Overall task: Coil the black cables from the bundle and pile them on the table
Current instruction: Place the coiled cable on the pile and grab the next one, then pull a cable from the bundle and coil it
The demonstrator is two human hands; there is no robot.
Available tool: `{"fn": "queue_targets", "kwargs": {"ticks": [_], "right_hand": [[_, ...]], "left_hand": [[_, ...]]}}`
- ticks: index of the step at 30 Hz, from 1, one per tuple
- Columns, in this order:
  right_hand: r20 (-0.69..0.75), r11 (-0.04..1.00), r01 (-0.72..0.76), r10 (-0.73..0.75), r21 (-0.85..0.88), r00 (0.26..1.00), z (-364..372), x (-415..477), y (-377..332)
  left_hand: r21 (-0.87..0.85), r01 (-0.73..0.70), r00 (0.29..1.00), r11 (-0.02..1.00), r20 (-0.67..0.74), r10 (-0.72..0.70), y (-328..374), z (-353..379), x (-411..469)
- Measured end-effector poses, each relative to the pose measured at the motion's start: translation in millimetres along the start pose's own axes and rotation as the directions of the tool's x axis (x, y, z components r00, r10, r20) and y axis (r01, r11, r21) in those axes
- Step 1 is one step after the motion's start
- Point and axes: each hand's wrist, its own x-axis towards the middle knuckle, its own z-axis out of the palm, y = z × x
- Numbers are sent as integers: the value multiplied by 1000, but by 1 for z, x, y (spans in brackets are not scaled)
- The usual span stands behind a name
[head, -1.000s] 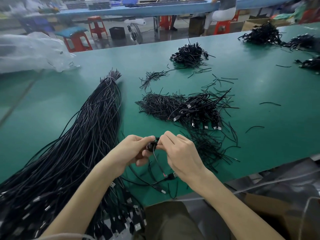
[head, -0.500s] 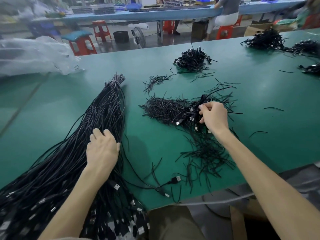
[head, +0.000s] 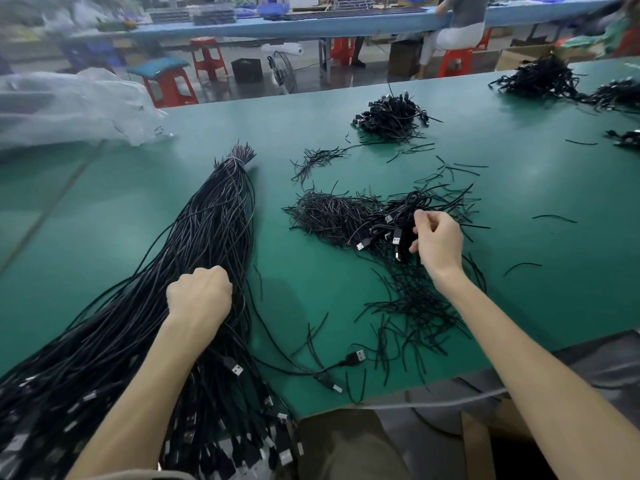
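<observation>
Beside loose strands (head: pixel 412 306), left grip (head: pixel 199 296) clenches bundle (head: pixel 214 216); right grip (head: pixel 438 239) seemingly slack over pile (head: pixel 381 223).

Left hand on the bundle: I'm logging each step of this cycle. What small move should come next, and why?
Probably draw one cable out of the bundle with the left hand. Its fingers are curled into the strands, while the right hand is off at the pile of coiled cables, so a new cable seems due.
</observation>
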Motion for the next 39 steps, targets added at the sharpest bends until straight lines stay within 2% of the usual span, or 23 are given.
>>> {"fn": "queue_targets", "kwargs": {"ticks": [2,5,7,9,11,14,16,17,20,23,25,27,31,33,36,39], "right_hand": [[-2,999,33,-33,13,999,0,-10,2],[6,994,94,-94,62,996,0,-26,0],[34,983,176,-178,47,983,2,-39,-7],[132,955,295,-292,-2,947,7,-56,-17],[296,896,444,-416,-31,860,15,-75,-28],[543,754,656,-561,25,624,30,-104,-42],[653,724,678,-575,127,493,39,-119,-46],[672,745,646,-566,168,478,42,-122,-46],[693,805,578,-492,134,526,36,-118,-44],[665,700,712,-508,-51,547,23,-112,-35],[576,674,731,-557,-107,598,12,-111,-31],[513,719,686,-548,-115,661,0,-106,-27],[451,838,544,-469,-44,759,-12,-99,-19],[404,855,517,-460,-40,791,-13,-98,-15],[338,873,486,-444,-47,830,-16,-93,-9],[353,878,476,-435,-35,828,-15,-96,-9]], "left_hand": [[-78,-9,999,997,-31,7,-1,1,-1],[-289,-45,994,956,-105,16,-5,-1,-4],[-409,-126,986,904,-149,70,-2,-6,-9],[-513,-241,970,824,-160,184,7,-16,-18],[-542,-385,922,747,-178,345,21,-25,-30],[-591,-560,804,580,-220,552,45,-32,-49],[-626,-621,733,472,-250,632,53,-33,-58],[-650,-628,713,428,-260,651,55,-33,-60],[-786,-535,731,311,-246,636,49,-31,-61],[-832,-470,726,295,-174,665,43,-31,-56],[-879,-389,682,277,-72,728,39,-29,-52],[-935,-266,635,235,14,772,35,-24,-47],[-916,-331,722,227,-91,686,28,-15,-36],[-891,-364,711,270,-80,698,23,-16,-31],[-780,-418,619,465,131,775,13,-20,-30],[-774,-333,611,538,257,749,-5,-26,-29]]}}
